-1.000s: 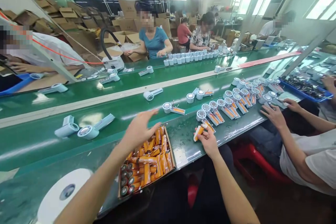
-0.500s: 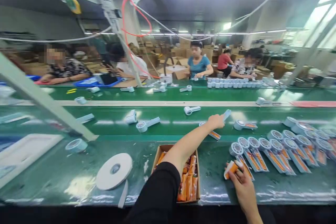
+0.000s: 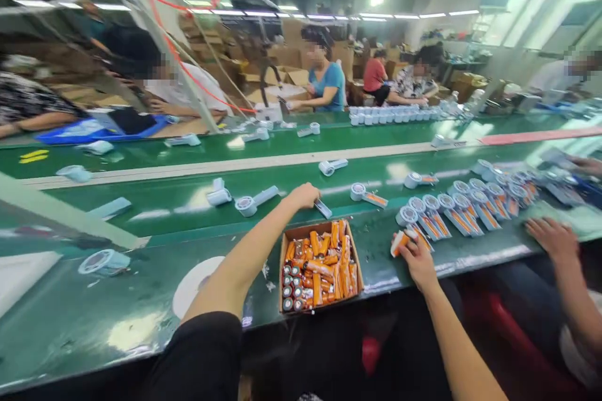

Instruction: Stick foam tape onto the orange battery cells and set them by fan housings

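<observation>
Left hand (image 3: 305, 195): grip closed over one end of a pale-blue fan shell (image 3: 323, 208). The shell's free end juts out to the right, low over the green surface (image 3: 141, 301), just beyond the far rim of the cardboard box (image 3: 281, 266). Right hand (image 3: 416, 258): grip pinched on an orange battery (image 3: 397, 243), held at the near strip of the surface, right of the box and just beside the nearest unit in the row of fan shells (image 3: 444, 213). Cardboard box: open-topped, between the two hands, filled with loose batteries (image 3: 324, 263), most lying flat in orange wrap, some standing on end at the near left corner. Row of fan shells: round white heads, handles carrying orange batteries, laid side by side and running away to the right. White tape roll (image 3: 190, 282): flat on the surface left of the box, partly hidden behind the left forearm. Single fan parts (image 3: 254, 202): scattered on the belt beyond the box, well apart from one another. Co-worker's hand (image 3: 555, 238): spread on the surface at the right end of the row. Further people sit along the far side of the line.
</observation>
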`<state>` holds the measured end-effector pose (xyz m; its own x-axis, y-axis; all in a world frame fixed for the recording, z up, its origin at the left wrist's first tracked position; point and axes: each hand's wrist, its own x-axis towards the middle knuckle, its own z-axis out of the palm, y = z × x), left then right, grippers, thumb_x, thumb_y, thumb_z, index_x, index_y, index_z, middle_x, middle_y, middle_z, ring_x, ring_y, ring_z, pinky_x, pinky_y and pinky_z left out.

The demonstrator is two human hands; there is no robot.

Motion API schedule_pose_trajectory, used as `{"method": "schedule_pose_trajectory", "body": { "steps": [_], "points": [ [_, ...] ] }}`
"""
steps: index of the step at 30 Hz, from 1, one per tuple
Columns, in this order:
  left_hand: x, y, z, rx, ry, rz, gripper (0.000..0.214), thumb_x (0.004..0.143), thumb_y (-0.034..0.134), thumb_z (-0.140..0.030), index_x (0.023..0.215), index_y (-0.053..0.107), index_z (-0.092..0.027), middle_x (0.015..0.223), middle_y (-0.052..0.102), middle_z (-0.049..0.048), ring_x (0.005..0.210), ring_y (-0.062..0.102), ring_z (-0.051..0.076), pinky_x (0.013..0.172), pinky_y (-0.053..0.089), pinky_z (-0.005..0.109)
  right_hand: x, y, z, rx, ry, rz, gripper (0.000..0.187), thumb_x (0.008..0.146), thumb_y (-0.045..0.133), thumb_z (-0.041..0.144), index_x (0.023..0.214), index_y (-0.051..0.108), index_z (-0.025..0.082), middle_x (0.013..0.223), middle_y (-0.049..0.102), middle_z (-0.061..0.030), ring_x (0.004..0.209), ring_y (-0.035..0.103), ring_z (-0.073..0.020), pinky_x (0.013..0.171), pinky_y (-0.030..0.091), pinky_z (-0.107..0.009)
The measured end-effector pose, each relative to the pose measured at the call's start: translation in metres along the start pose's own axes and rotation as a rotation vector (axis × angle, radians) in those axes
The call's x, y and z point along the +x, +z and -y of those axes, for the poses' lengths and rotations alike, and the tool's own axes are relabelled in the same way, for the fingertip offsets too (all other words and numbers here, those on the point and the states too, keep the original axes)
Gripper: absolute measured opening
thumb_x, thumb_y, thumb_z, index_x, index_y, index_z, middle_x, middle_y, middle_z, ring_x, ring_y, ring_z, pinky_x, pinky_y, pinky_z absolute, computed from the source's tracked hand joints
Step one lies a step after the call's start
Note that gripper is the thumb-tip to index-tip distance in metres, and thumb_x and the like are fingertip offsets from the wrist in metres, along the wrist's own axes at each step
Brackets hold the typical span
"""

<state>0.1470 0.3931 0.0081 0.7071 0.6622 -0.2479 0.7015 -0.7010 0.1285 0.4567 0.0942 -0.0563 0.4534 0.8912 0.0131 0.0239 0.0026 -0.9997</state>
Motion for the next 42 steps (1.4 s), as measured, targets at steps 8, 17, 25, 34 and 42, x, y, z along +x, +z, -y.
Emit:
{"method": "schedule_pose_trajectory", "body": {
  "steps": [8,17,25,34,42],
  "points": [
    [0.023,-0.022,0.022,-0.082,0.006,0.083,0.034,0.096,0.073,-0.049,0.111,0.075,-0.019,0.127,0.074,0.0088,0.115,0.07,0.023,0.103,0.056,0.042,0.045,0.11,0.055,-0.251,-0.246,0.256,0.042,0.095,0.065,0.046,0.128,0.05,0.025,0.124,0.08,-0.011,0.106,0.079,-0.0237,0.092,0.062,-0.036],
    [0.024,-0.015,0.004,-0.128,-0.088,-0.053,0.031,0.102,0.069,-0.043,0.12,0.07,-0.017,0.126,0.07,0.0095,0.115,0.068,0.024,0.103,0.059,0.047,0.129,0.206,0.094,-0.988,-0.376,0.556,0.023,0.099,0.071,0.027,0.121,0.063,0.023,0.088,0.081,-0.0031,0.095,0.077,-0.0267,0.082,0.049,-0.029],
    [0.042,-0.008,-0.002,-0.189,-0.115,-0.095,0.033,0.102,0.069,-0.043,0.123,0.069,-0.017,0.127,0.069,0.01,0.116,0.068,0.024,0.102,0.059,0.048,0.119,0.204,0.087,-1.354,-0.322,0.594,0.042,0.107,0.059,0.04,0.146,0.057,0.022,0.118,0.078,-0.0196,0.112,0.075,-0.0379,0.092,0.054,-0.042],
    [0.054,-0.002,-0.008,-0.248,-0.145,-0.126,0.033,0.103,0.067,-0.044,0.123,0.069,-0.018,0.126,0.07,0.0096,0.112,0.068,0.023,0.1,0.06,0.045,0.133,0.216,0.078,-1.276,-0.24,0.661,0.037,0.095,0.073,0.054,0.121,0.077,0.027,0.12,0.079,-0.0159,0.115,0.073,-0.0371,0.101,0.055,-0.05],
    [0.041,-0.007,-0.028,-0.323,-0.361,-0.241,0.04,0.103,0.065,-0.048,0.129,0.067,-0.018,0.132,0.068,0.0118,0.117,0.068,0.026,0.103,0.058,0.05,0.1,0.131,0.074,-0.802,-0.3,0.496,0.048,0.112,0.032,0.038,0.137,0.069,0.018,0.139,0.073,-0.0112,0.128,0.066,-0.0229,0.112,0.051,-0.04]
  ]
}}
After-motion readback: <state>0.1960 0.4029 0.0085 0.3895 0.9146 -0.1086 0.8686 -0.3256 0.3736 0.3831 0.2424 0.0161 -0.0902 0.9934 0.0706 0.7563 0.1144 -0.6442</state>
